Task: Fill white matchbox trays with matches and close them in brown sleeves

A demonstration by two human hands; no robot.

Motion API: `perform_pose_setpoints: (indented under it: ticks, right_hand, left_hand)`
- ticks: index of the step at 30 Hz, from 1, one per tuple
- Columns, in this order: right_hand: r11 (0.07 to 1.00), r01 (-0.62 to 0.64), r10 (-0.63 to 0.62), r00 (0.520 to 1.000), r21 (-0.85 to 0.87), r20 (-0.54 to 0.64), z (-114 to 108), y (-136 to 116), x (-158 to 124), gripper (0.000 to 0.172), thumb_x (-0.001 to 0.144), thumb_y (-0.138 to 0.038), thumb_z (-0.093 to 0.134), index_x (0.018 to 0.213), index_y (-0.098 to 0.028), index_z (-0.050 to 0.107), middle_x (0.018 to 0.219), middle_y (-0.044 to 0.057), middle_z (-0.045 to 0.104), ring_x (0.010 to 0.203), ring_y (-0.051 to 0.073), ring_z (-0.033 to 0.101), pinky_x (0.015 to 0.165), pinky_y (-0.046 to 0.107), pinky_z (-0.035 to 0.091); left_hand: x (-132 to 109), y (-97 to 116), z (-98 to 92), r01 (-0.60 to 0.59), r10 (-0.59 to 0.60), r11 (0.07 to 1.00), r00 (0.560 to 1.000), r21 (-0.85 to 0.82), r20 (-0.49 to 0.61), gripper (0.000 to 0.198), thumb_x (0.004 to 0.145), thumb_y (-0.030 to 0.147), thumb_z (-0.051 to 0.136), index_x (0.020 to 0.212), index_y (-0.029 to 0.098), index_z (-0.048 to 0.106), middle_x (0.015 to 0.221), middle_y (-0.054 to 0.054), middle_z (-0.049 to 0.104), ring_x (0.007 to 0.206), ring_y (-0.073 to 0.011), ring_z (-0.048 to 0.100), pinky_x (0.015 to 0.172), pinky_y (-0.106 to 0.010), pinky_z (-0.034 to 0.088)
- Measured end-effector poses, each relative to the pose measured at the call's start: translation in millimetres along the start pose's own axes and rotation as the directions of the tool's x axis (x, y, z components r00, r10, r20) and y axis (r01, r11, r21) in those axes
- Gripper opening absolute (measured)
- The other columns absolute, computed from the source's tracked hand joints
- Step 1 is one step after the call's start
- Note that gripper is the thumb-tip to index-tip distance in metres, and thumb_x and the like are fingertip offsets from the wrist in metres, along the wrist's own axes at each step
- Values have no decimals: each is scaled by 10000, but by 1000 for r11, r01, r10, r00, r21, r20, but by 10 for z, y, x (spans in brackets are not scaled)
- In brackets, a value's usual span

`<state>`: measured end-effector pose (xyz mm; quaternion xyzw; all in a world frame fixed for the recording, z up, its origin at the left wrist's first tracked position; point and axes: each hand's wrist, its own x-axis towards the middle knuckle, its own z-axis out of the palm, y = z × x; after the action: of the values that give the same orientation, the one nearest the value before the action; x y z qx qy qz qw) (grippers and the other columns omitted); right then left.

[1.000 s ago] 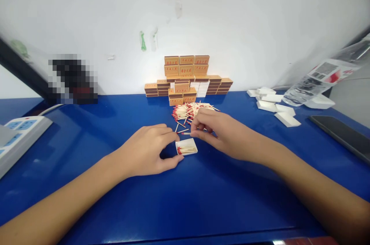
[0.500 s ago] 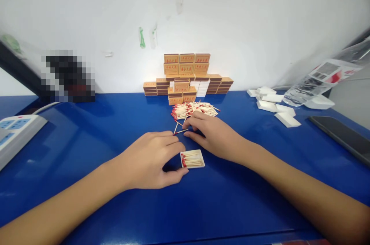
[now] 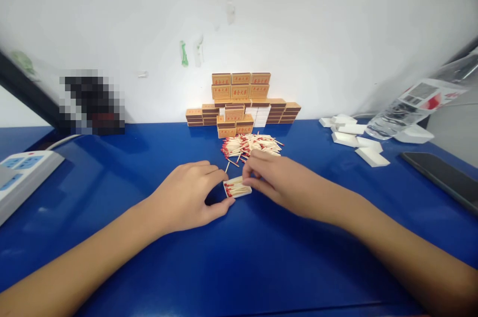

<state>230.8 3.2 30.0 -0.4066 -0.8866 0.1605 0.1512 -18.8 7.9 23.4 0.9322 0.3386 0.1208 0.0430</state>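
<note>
A small white matchbox tray (image 3: 237, 188) with red-tipped matches in it lies on the blue table (image 3: 239, 257). My left hand (image 3: 190, 196) grips the tray's left end between thumb and fingers. My right hand (image 3: 272, 177) rests at the tray's right end, its fingers pinched together over the matches; whether a match is between them I cannot make out. Just beyond both hands lies a loose heap of matches (image 3: 250, 145).
Stacked orange matchboxes (image 3: 241, 102) stand against the white wall. Several empty white trays (image 3: 354, 137) lie at the right, by a plastic bottle (image 3: 411, 102) and a dark phone (image 3: 440, 175). A power strip (image 3: 22, 175) sits at the left edge.
My right hand reached to the match heap, then came back to the tray. The tray with my left hand has shifted slightly toward the heap.
</note>
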Motion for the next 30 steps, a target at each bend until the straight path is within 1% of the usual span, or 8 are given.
perform_pose_setpoints:
  ticks: [4, 7, 11, 16, 19, 25, 28, 30]
  right_hand:
    - [997, 5, 0, 998, 73, -64, 86, -28, 16, 113, 1063, -210, 543, 969, -207, 606, 994, 38, 665, 855, 177, 606, 732, 302, 436]
    - [998, 25, -16, 992, 64, -126, 137, 44, 94, 181, 1063, -168, 518, 1162, -223, 659, 1055, 57, 652, 929, 195, 621, 799, 314, 464]
    - [999, 21, -22, 999, -40, -28, 196, 110, 240, 327, 1061, -161, 532, 1339, -268, 668, 1104, 72, 607, 888, 192, 609, 784, 319, 467]
    - [998, -19, 18, 1000, -62, -8, 188, 100, 313, 126, 1054, -166, 558, 1085, -190, 677, 1099, 83, 620, 920, 203, 607, 790, 328, 462]
    - [998, -35, 36, 999, -49, 16, 124, 111, 252, 133, 1073, -219, 543, 976, -189, 628, 1059, 84, 647, 911, 210, 612, 769, 332, 455]
    - [997, -46, 45, 999, 61, 10, -49, 46, 45, 160, 1087, -266, 525, 946, -215, 581, 1013, 55, 666, 869, 194, 599, 745, 327, 442]
    - [996, -2, -2, 999, 91, 48, -38, -20, 1, 140, 1073, -246, 537, 944, -216, 585, 1016, 42, 670, 858, 180, 601, 740, 322, 437]
    - [996, -11, 12, 1000, 87, -2, 15, -29, 24, 116, 1055, -210, 541, 947, -213, 583, 990, 38, 669, 851, 180, 601, 729, 321, 432]
  left_hand:
    - [-10, 40, 10, -12, 12, 1000, 1000, -10, 8, 208, 949, 356, 676, 1016, 166, 730, 776, -30, 686, 685, -202, 617, 634, -326, 431]
    - [-23, 82, 25, -51, 54, 996, 998, -73, 38, 214, 953, 366, 674, 1038, 177, 726, 785, -25, 696, 707, -205, 635, 670, -339, 471]
    - [-37, 112, 44, -102, 112, 985, 991, -137, 67, 209, 966, 370, 656, 1016, 178, 721, 804, -27, 691, 731, -199, 649, 737, -353, 521]
    - [-40, 81, 9, -117, 123, 990, 991, -82, 60, 202, 981, 356, 629, 1039, 184, 719, 790, -27, 682, 717, -194, 642, 695, -335, 502]
    - [-34, 53, -19, -96, 99, 994, 993, -48, 67, 220, 979, 367, 627, 1058, 184, 719, 782, -26, 675, 693, -188, 634, 646, -318, 476]
    - [-14, 8, -27, -16, 15, 1000, 998, 11, 58, 233, 961, 389, 657, 1050, 184, 724, 742, -6, 645, 611, -166, 586, 577, -302, 403]
    - [-8, -5, -24, 23, -25, 999, 998, 43, 55, 248, 971, 408, 648, 1060, 188, 718, 736, -2, 627, 594, -163, 570, 569, -303, 377]
    - [-8, 0, -24, 19, -22, 999, 998, 43, 53, 235, 973, 402, 645, 1048, 190, 715, 731, 1, 621, 593, -161, 566, 572, -303, 375]
